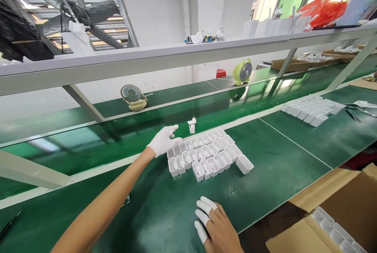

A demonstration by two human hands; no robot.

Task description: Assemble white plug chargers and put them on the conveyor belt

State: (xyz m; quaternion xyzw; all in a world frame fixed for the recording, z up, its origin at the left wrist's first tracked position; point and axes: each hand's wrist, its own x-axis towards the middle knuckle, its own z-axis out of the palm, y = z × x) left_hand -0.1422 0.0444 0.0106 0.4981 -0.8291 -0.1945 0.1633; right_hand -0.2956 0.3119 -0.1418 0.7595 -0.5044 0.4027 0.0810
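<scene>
My left hand (164, 141), in a white glove, reaches over the far edge of the bench with its fingers apart and nothing in them. Just beyond its fingertips, a small white plastic housing with parts sticking out of its top (192, 125) stands on the green conveyor belt (159, 117). Beside and below that hand, white open-topped plastic boxes (203, 153) stand in packed rows, with one box (244, 164) set slightly apart at the right. White finger cots cover several fingers of my right hand (216, 221), which rests empty near the bench's front edge, fingers extended.
A second group of white boxes (313, 108) is on the bench at right, near tweezers (353, 115). An open cardboard box (332, 194) holding white boxes sits below the front edge. A shelf (176, 55) spans above the belt. Two small fans (131, 94) (243, 71) stand behind.
</scene>
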